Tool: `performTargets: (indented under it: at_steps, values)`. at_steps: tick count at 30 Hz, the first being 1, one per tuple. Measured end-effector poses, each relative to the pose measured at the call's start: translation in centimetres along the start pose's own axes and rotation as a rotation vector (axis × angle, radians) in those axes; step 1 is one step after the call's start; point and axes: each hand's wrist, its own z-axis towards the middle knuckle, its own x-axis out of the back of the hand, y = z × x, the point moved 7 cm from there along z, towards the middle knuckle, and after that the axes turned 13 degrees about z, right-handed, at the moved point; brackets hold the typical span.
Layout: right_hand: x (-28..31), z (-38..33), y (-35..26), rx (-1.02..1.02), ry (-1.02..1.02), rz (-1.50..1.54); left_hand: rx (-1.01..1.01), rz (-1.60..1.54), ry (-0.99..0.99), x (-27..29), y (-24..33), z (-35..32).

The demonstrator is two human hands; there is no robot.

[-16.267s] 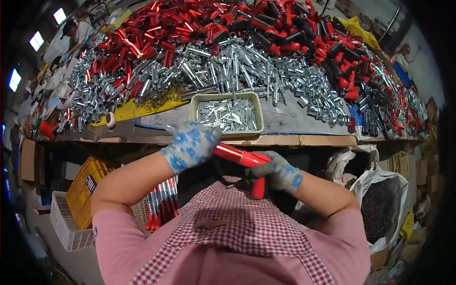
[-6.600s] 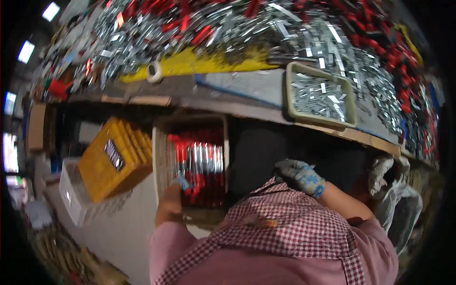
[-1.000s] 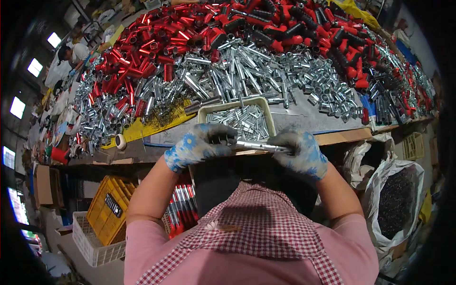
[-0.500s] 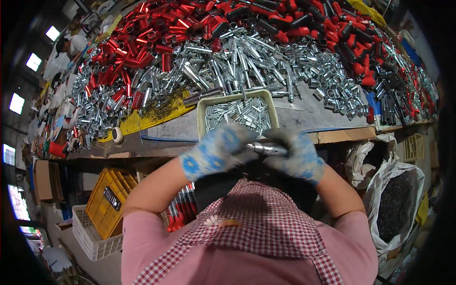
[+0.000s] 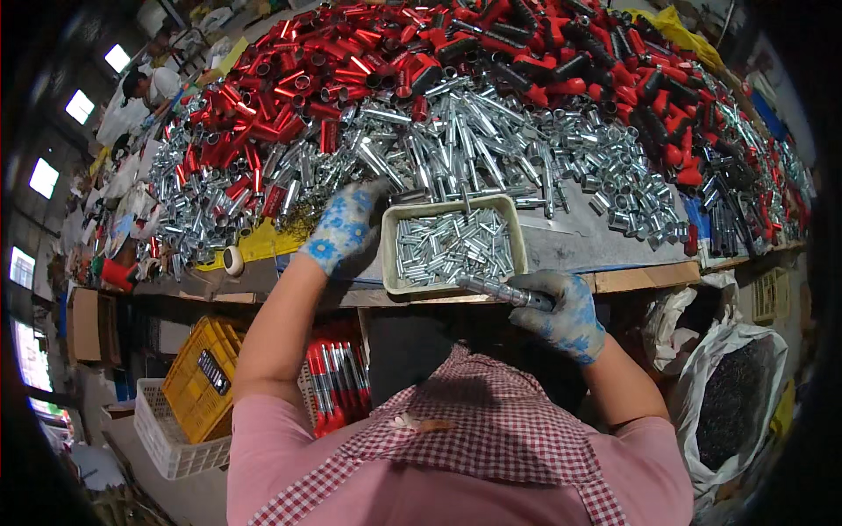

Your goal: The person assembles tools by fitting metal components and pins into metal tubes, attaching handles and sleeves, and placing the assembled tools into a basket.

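your right hand [image 5: 561, 311] grips a silver tube [image 5: 495, 290] over the tray [image 5: 517, 241] edge, ready for fitting, while your left hand [image 5: 344, 226], fingers spread, reaches into the silver parts pile [image 5: 456, 140].

Both hands wear knitted work gloves, grey with a mottled blue coating: left hand [image 5: 344, 230] at centre-left of the frame, right hand [image 5: 566, 314] at centre-right. Forearms are bare. The torso, along the lower edge, carries a pink short-sleeved shirt under a red-and-white checked apron (bib narrowing toward the neck).
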Motion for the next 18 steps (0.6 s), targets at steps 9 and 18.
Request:
performTargets:
  at_steps: [9,18]
  values:
    - [0.9,-1.7,-1.3,-0.136,0.073,-0.044,0.319,-0.225,0.065,0.4,-3.0,-0.6]
    - [0.1,-2.4,0.7,-0.124,0.150,-0.027,0.650,-1.717,0.117,1.6,3.9,-4.1]
